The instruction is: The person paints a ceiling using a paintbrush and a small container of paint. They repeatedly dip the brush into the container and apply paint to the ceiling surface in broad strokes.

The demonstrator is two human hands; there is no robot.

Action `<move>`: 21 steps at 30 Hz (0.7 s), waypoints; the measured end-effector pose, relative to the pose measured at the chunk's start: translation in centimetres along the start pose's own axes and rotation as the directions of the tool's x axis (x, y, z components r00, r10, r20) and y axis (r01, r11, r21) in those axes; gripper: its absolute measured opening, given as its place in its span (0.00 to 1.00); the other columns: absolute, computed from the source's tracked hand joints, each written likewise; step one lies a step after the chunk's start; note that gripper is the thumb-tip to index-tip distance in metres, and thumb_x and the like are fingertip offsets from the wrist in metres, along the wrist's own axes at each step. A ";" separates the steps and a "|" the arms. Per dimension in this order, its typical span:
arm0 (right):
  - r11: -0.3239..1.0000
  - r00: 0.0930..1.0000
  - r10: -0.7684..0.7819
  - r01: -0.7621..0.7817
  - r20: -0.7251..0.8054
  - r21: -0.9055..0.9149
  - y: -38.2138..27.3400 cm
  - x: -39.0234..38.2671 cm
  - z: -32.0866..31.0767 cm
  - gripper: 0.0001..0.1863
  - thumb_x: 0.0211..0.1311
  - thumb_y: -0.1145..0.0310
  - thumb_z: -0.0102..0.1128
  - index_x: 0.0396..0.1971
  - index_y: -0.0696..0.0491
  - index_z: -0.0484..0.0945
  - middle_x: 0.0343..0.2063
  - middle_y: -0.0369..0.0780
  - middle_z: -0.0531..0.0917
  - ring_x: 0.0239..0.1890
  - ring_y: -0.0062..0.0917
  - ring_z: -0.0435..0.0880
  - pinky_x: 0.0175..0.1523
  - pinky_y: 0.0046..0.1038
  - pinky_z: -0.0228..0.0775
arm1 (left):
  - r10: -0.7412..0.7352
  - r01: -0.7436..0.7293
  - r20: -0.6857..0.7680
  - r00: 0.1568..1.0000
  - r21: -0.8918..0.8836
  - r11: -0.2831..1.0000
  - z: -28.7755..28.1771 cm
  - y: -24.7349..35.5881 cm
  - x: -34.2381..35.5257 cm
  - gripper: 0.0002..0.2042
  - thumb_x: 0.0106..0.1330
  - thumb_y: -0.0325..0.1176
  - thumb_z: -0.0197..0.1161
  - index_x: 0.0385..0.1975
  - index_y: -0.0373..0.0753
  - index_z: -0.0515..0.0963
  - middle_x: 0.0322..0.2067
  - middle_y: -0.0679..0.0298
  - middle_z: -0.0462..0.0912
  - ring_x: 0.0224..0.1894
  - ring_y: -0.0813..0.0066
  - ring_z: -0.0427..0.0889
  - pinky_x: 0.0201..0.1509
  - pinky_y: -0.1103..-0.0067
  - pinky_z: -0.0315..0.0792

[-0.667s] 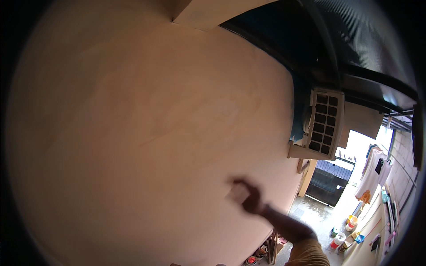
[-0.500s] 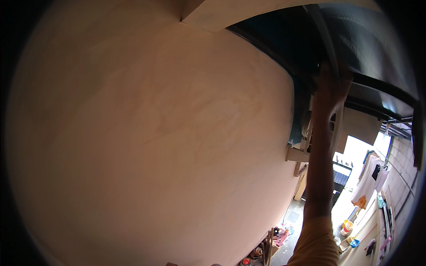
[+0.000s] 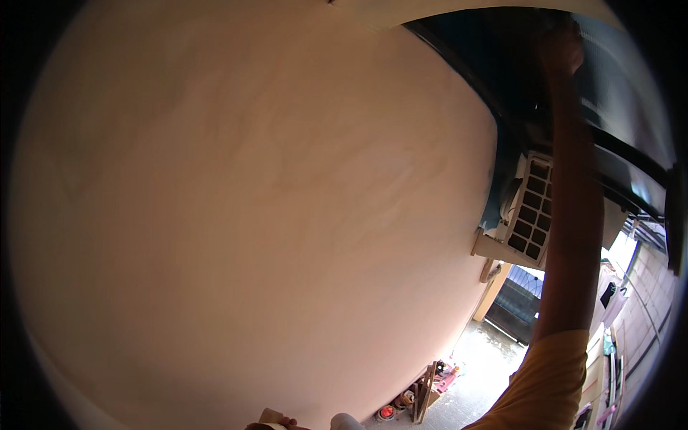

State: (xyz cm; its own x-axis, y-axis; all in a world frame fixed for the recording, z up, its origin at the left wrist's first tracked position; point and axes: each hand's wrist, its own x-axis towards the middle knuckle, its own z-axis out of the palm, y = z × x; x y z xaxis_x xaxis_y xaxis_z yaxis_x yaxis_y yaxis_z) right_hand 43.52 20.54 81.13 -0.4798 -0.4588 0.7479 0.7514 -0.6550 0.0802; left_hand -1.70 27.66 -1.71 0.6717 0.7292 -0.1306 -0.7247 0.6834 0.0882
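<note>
My right arm reaches up along the right side, its hand (image 3: 562, 50) closed like a fist beside the dark roof frame (image 3: 502, 36). Deep shadow hides what those fingers hold, if anything. Only a small part of my left hand (image 3: 288, 422) shows at the bottom edge, fingers bent next to a tan, blocky piece (image 3: 270, 415). What that piece is, I cannot make out. A pale rounded thing (image 3: 345, 421) pokes up to the right of this hand. Filling most of the view is a plain beige wall (image 3: 251, 215) with faint patchy marks.
Behind my right arm, a boxy unit with a white grille (image 3: 532, 208) is mounted high by the wall. Below lie wooden pieces (image 3: 424, 393) and a red-topped container (image 3: 387, 413) along the wall's foot. Laundry (image 3: 615, 301) hangs before a block wall (image 3: 652, 279) at right.
My right hand has moved up and slightly right along the roof frame. The view has shifted, uncovering the grille. My left hand and the tan piece have come further into view at the bottom.
</note>
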 end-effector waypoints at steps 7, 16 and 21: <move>0.998 0.999 0.014 -0.011 0.049 -0.065 1.3 3.1 -1.8 0.46 0.52 0.29 0.63 0.58 0.53 0.74 0.48 0.51 0.83 0.49 0.51 0.85 0.51 0.49 0.79 | -0.055 0.055 -0.015 0.998 0.002 0.998 -0.5 0.7 -0.7 0.46 0.64 0.63 0.60 0.72 0.37 0.51 0.65 0.47 0.65 0.61 0.48 0.72 0.54 0.50 0.75; 0.942 0.966 -0.236 0.254 0.106 -0.220 9.0 4.5 1.4 0.43 0.53 0.28 0.60 0.58 0.49 0.76 0.49 0.48 0.84 0.51 0.46 0.85 0.52 0.42 0.79 | -0.146 0.144 -0.073 0.987 -0.027 0.989 -0.4 1.5 -2.5 0.46 0.64 0.62 0.60 0.72 0.35 0.52 0.64 0.47 0.65 0.60 0.49 0.72 0.52 0.52 0.77; 0.914 0.932 0.045 0.106 0.359 -0.391 6.7 3.7 0.8 0.41 0.57 0.29 0.58 0.58 0.49 0.77 0.52 0.48 0.83 0.54 0.43 0.83 0.54 0.42 0.78 | -0.187 0.184 -0.100 0.977 -0.045 0.982 3.2 3.0 -3.0 0.46 0.64 0.62 0.60 0.72 0.34 0.52 0.64 0.47 0.65 0.60 0.50 0.73 0.51 0.53 0.78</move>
State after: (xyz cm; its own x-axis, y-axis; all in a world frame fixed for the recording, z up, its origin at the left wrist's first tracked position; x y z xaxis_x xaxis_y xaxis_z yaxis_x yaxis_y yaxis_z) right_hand 47.18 14.94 85.00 -0.2508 -0.2420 0.9373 0.4590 -0.8822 -0.1049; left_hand -5.43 27.60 2.10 0.7768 0.5809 -0.2432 -0.5950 0.8035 0.0186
